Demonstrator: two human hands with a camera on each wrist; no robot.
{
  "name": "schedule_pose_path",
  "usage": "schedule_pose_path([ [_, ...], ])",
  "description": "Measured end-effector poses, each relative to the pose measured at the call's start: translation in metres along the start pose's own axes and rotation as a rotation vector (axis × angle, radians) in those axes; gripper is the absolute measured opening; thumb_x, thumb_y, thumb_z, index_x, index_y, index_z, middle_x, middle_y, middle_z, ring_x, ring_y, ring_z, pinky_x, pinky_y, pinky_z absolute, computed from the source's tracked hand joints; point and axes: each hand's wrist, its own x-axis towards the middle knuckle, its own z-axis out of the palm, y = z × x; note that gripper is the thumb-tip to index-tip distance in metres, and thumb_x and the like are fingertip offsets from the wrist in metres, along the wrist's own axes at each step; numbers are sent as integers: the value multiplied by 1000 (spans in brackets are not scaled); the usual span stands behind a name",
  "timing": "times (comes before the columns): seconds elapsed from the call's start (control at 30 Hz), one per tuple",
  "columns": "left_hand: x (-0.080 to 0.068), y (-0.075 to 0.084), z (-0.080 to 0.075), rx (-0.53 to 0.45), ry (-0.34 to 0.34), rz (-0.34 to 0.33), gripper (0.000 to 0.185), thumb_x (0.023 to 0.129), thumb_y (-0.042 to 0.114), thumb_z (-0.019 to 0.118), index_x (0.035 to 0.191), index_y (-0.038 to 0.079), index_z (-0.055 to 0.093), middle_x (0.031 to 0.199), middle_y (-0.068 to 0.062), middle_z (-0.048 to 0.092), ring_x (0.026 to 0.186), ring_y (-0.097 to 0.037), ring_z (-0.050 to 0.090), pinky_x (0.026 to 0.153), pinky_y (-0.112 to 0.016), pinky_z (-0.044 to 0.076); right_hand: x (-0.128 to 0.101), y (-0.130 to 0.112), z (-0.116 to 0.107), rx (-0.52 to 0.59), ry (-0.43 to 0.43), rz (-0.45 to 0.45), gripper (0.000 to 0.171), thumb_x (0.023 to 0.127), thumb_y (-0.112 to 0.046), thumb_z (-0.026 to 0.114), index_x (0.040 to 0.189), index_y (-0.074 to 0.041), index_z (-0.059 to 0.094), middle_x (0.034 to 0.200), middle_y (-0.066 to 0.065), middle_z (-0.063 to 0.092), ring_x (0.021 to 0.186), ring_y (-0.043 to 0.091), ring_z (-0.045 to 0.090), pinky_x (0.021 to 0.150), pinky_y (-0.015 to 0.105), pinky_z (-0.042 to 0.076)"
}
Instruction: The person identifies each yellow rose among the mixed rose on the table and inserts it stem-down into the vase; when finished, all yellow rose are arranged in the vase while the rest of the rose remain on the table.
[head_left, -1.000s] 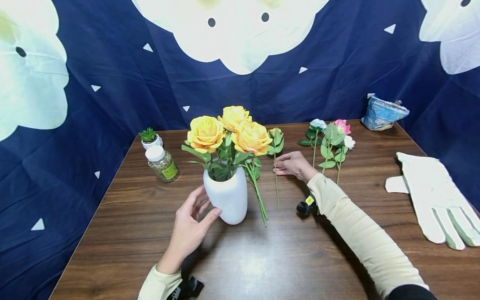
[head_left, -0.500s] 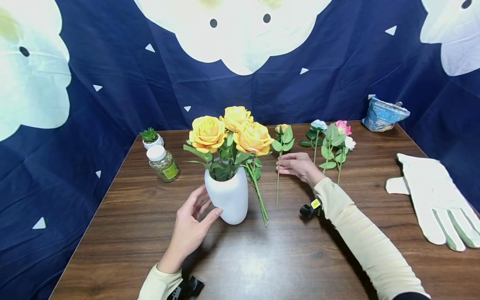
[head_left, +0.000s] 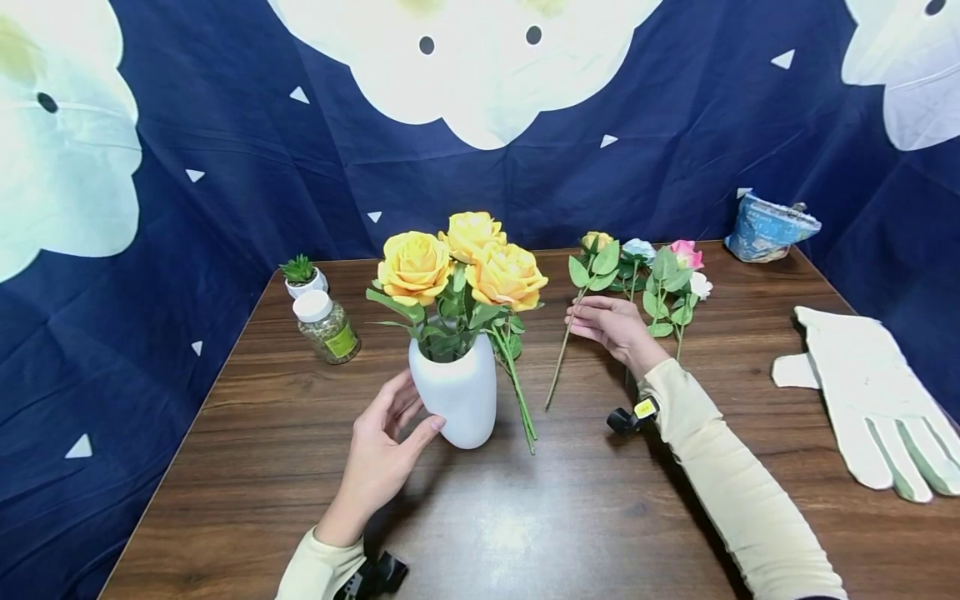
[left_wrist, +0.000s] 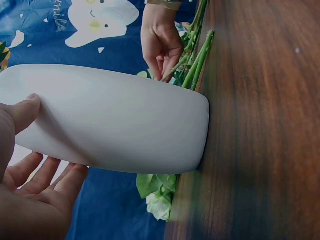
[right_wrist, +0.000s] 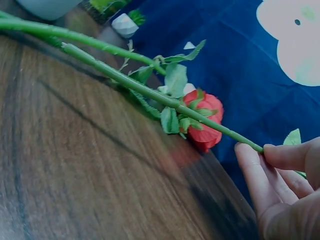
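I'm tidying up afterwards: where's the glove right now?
In the head view the glove lies flat at the table's right edge, nearer than the blue pouch, right of the right hand.

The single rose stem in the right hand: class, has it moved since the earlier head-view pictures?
Yes. The rose stem has tilted and its bud has swung right, away from the white vase, toward the flowers lying on the table.

A makeshift recording corner rather than a furnished room: a wood-grain table point(head_left: 525, 517) stands against a navy cartoon-print cloth backdrop point(head_left: 225, 167) hung as walls, with props set out, among them a seasoning jar point(head_left: 325, 327), a tiny potted succulent point(head_left: 300, 276) and work gloves point(head_left: 870, 400).
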Motion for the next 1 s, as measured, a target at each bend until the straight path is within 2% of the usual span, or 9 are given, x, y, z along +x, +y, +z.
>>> schedule_pose_path([
  [0.07, 0, 0, 0, 2, 0, 2, 64, 84, -17, 75, 142, -12, 49, 135, -31, 60, 122, 2, 59, 107, -19, 51, -1, -1, -3, 51, -3, -12, 25, 102, 14, 48, 96, 1, 69, 81, 7, 76, 75, 14, 76, 75, 22, 66],
  [0.17, 0, 0, -1, 6, -4, 2, 64, 84, -16, 75, 142, -12, 49, 135, -32, 60, 122, 2, 59, 107, -19, 51, -3, -3, -6, 111, -8, -34, 34, 101, 14, 49, 86, -6, 71, 81, 9, 75, 74, 15, 76, 75, 24, 66],
  [0.37, -1, -1, -1, 16, -2, -3, 63, 84, -16, 75, 142, -12, 49, 134, -31, 61, 122, 3, 59, 106, -18, 51, -3, -3, -15, 188, -11, -62, 37, 103, 13, 46, 86, -6, 72, 80, 9, 76, 74, 16, 76, 74, 24, 66],
  [0.63, -2, -1, -1, 15, -6, 3, 63, 84, -16, 75, 142, -12, 49, 135, -32, 60, 123, 3, 58, 106, -18, 51, -5, -6, -21, 263, 11, -154, 39, 105, 11, 44, 84, -7, 73, 81, 8, 76, 76, 14, 76, 74, 23, 66],
  [1.0, -2, -1, -1, 11, -2, 2, 63, 84, -16, 75, 142, -12, 49, 135, -32, 60, 123, 3, 58, 107, -19, 51, -7, -15, -25, 374, 134, -272, 35, 103, 10, 49, 81, -4, 73, 78, 9, 75, 70, 14, 74, 72, 23, 66],
])
